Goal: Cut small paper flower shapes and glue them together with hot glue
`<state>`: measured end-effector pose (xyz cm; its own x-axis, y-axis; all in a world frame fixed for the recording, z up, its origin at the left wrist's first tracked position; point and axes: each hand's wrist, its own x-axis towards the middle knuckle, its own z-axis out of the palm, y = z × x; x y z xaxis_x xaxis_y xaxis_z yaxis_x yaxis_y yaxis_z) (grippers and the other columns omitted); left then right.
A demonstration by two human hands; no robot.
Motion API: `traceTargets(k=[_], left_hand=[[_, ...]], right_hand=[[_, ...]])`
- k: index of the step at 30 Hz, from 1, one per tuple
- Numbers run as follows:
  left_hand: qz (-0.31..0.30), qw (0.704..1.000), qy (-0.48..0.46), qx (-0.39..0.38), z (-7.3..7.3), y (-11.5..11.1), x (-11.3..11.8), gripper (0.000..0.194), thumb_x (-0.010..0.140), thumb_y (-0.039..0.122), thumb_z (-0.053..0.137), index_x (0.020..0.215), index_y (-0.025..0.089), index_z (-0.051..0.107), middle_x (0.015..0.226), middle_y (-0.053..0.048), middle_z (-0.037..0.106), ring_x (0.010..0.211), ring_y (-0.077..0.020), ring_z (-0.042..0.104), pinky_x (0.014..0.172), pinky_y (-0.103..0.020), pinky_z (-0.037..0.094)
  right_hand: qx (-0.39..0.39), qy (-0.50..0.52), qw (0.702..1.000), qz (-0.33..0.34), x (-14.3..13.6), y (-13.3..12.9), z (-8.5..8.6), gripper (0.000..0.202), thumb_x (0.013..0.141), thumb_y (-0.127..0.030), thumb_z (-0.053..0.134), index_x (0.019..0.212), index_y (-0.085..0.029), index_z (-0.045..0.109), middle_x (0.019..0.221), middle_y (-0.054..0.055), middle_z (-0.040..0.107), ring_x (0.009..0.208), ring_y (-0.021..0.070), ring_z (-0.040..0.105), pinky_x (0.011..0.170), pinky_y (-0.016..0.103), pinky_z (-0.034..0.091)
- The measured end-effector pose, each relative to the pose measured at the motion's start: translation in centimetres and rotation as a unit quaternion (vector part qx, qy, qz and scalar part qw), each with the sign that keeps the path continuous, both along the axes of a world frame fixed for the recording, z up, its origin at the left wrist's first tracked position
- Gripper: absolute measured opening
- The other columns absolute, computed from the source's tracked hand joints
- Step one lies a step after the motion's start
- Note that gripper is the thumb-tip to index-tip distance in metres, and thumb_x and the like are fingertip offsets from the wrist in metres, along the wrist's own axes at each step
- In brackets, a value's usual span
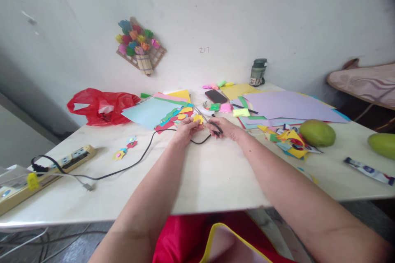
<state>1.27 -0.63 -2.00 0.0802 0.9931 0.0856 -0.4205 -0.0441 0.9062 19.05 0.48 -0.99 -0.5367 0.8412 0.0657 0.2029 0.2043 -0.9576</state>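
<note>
Near the middle of the table, my left hand (pixel 185 130) pinches a small piece of yellow paper (pixel 198 119). My right hand (pixel 224 128) is closed round the dark handles of a pair of scissors (pixel 201 114), whose blades point left and away, close beside the yellow paper. Whether the blades touch the paper is too small to tell. Just beyond my left hand lie cut paper scraps (pixel 173 120) in red, blue, green and yellow. Small paper flowers (pixel 119 154) with coloured centres lie on the left part of the table.
A black cable (pixel 123 169) runs from a power strip (pixel 77 157) past my hands. Behind are coloured sheets (pixel 274 104), a phone (pixel 215 96), soft clay packs (pixel 241 112), a red bag (pixel 101 107) and a bottle (pixel 258 72). Right: paper offcuts (pixel 291 139), green fruit (pixel 317 132), a tube (pixel 368 170).
</note>
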Motion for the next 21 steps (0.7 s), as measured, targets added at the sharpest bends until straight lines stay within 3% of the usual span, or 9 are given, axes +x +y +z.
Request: traceTargets(k=[9, 17, 21], left_hand=[[-0.009, 0.999, 0.043, -0.003, -0.05, 0.03, -0.03, 0.027, 0.062, 0.021, 0.076, 0.059, 0.014, 0.050, 0.058, 0.001, 0.060, 0.053, -0.0100, 0.061, 0.061, -0.024, 0.053], [-0.012, 0.999, 0.034, 0.011, -0.02, -0.12, -0.01, 0.024, 0.060, 0.020, 0.077, 0.074, 0.013, 0.058, 0.069, 0.000, 0.065, 0.055, -0.0097, 0.062, 0.064, -0.025, 0.054], [-0.011, 1.000, 0.021, 0.007, -0.04, -0.09, -0.05, 0.023, 0.062, 0.021, 0.076, 0.069, 0.013, 0.056, 0.066, -0.001, 0.065, 0.056, -0.0119, 0.064, 0.067, -0.028, 0.055]], right_hand=[[0.000, -0.012, 1.000, -0.010, -0.02, 0.01, 0.17, 0.027, 0.076, -0.040, 0.064, 0.074, -0.016, 0.052, 0.052, -0.003, 0.056, 0.038, 0.0064, 0.050, 0.030, 0.016, 0.028], [-0.002, -0.020, 1.000, -0.002, 0.26, -0.13, 0.53, 0.027, 0.078, -0.041, 0.062, 0.077, -0.016, 0.053, 0.055, -0.001, 0.058, 0.039, 0.0070, 0.051, 0.031, 0.016, 0.029], [0.007, -0.029, 1.000, 0.005, 0.27, -0.19, 0.72, 0.028, 0.078, -0.043, 0.062, 0.076, -0.016, 0.052, 0.055, -0.002, 0.057, 0.039, 0.0070, 0.051, 0.030, 0.016, 0.029]])
